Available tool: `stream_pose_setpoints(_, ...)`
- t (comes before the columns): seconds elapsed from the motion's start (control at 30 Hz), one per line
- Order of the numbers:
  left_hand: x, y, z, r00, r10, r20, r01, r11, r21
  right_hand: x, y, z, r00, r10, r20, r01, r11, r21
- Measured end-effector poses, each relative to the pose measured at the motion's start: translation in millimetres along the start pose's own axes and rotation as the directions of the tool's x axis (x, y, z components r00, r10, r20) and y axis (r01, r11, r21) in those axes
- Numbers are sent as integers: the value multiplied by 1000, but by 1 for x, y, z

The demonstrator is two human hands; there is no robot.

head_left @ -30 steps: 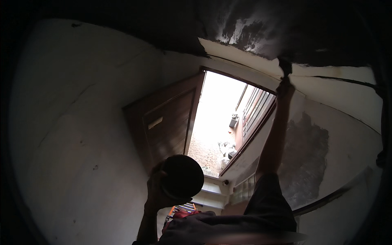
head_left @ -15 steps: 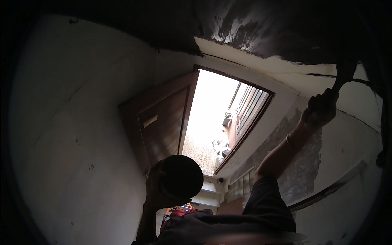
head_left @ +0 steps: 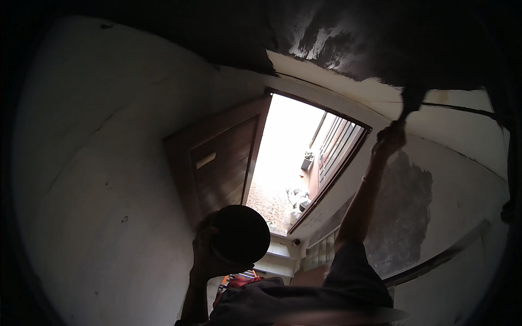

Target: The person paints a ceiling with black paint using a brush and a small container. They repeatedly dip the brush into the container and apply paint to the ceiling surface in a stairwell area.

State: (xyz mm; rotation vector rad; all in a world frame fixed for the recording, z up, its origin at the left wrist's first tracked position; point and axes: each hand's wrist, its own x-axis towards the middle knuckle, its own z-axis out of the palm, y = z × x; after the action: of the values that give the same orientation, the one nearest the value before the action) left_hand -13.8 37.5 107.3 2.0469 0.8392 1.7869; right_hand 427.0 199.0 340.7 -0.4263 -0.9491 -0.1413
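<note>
My left hand (head_left: 204, 244) is wrapped round the side of a dark round tub (head_left: 241, 236), held up at the lower middle. Its inside is too dark to make out. On the right, my right arm stretches up, and my right hand (head_left: 390, 138) is closed on the handle of a wide, flat paintbrush (head_left: 413, 99). The brush head touches the ragged edge between the dark coating (head_left: 375, 49) overhead and a pale uncoated strip (head_left: 359, 87). Streaks of light glint on the coating, which looks wet there.
A brown door (head_left: 225, 157) stands ajar beside a bright doorway (head_left: 288, 141). A pale wall (head_left: 109, 190) fills the left side. A dark grey patch (head_left: 402, 217) marks the right wall, above a dark curved strip (head_left: 435, 263). Part of an orange-framed ladder (head_left: 224, 280) shows low behind me.
My right hand has moved left with the paintbrush along the edge of the dark coating. The tub in my left hand stays in nearly the same place.
</note>
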Motion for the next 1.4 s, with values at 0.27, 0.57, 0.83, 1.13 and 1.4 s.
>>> stream_pose_setpoints(0.27, -1, 3, 2, 1000, -8, 17, 8, 1000, -14, 46, 26, 28, 999, -40, 36, 43, 994, -97)
stream_pose_setpoints(0.57, 1, 2, 3, 999, -28, 25, 28, 999, -16, 15, 166, -55, 876, 472, -102, -476, 807, -351)
stream_pose_setpoints(0.83, 4, 3, 5, 1000, -5, 29, 6, 1000, -23, 93, 62, -42, 909, 411, 71, -388, 895, -219)
stream_pose_setpoints(1.13, 8, -2, 7, 1000, 27, 15, -27, 999, -26, 23, -71, -23, 994, 45, -102, -48, 999, -20)
stream_pose_setpoints(1.4, 15, -4, 11, 1000, -7, 22, 6, 999, 46, 53, 129, -21, 973, 220, 75, -220, 975, -13)
